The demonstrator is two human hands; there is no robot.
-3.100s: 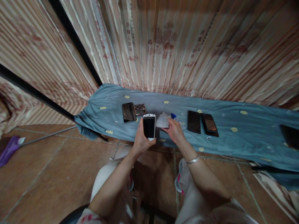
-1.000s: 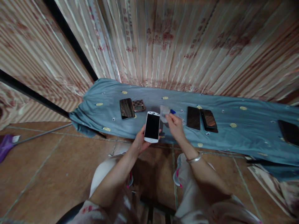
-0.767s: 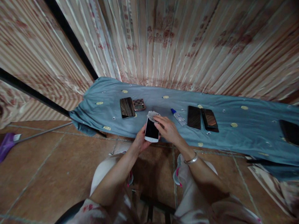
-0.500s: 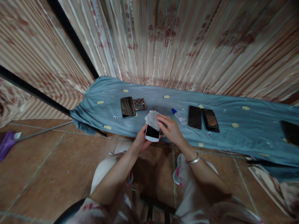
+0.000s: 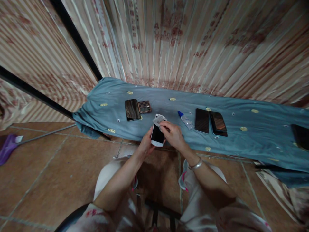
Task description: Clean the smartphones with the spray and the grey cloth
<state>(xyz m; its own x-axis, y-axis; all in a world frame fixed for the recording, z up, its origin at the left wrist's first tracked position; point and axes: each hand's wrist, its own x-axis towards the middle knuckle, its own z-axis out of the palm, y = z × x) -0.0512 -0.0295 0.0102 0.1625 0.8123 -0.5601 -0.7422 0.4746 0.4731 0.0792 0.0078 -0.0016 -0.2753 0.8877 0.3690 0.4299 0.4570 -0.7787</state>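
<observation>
Left hand (image 5: 145, 145) cups a white phone (image 5: 157, 134) from below, fingers wrapped round its left edge, dark screen up. Right hand (image 5: 173, 135) is over the phone's top end, fingertips pinched together on a small white wipe (image 5: 158, 120) pressed against the upper part of the screen. Silver bangle (image 5: 195, 165) on the right wrist.

The phone is held just off the near edge of the blue cloth (image 5: 260, 135) — above the tiled floor (image 5: 48, 174). Everything else placed from the phone:

- Beyond it and to the right, near: small clear bottle with a blue cap (image 5: 184, 119), lying on its side on the cloth.
- Further right, past the bottle: two dark phones (image 5: 210, 121) side by side, touching or nearly so.
- Beyond it and to the left: a dark phone (image 5: 132, 109) with a small checkered device (image 5: 145, 107) just beside it.
- Well apart at far right edge: part of another dark slab (image 5: 300, 136).
- Well apart at far left on the floor — purple mop head (image 5: 7, 152).

Striped curtain (image 5: 183, 45) hangs behind the cloth.
</observation>
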